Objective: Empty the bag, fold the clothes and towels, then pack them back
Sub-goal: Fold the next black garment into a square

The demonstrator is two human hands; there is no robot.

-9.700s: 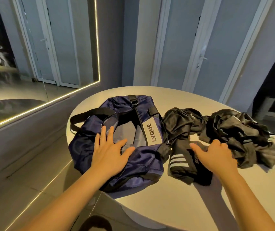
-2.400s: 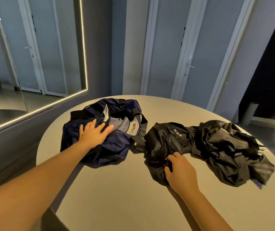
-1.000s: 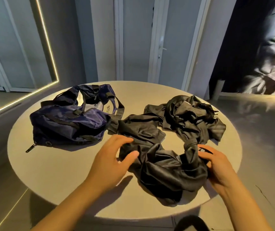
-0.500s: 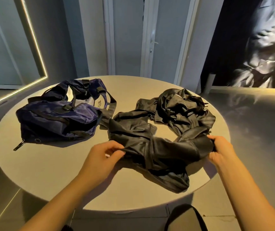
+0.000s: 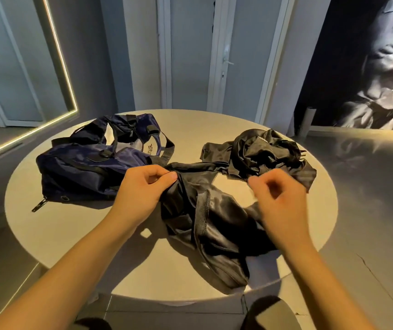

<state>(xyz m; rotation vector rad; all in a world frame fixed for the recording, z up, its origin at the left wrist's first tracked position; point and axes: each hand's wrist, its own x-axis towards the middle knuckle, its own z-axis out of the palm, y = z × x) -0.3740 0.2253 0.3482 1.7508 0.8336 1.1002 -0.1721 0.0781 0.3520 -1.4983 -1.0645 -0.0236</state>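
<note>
Through the head camera, your left hand is pinching the upper edge of the near black garment between thumb and curled fingers, raising that edge a little off the round table. Your right hand is hovering over the garment's right side with its fingers curled, but it is showing blurred, so I cannot tell whether it is gripping cloth or nothing. The garment is lying crumpled at the near middle of the table, reaching close to the near rim. You are, I judge, opening it out for folding. Try finding a matching edge or seam with the right hand, drawing the hands apart, and laying the slippery cloth flat before creasing. The navy bag is sitting at the far left, its strap just beside the garment's far corner and crowding your folding room. A second black heap is lying at the far right, apparently overlapping the piece in hand, and it may be dragged along as you lift.
</note>
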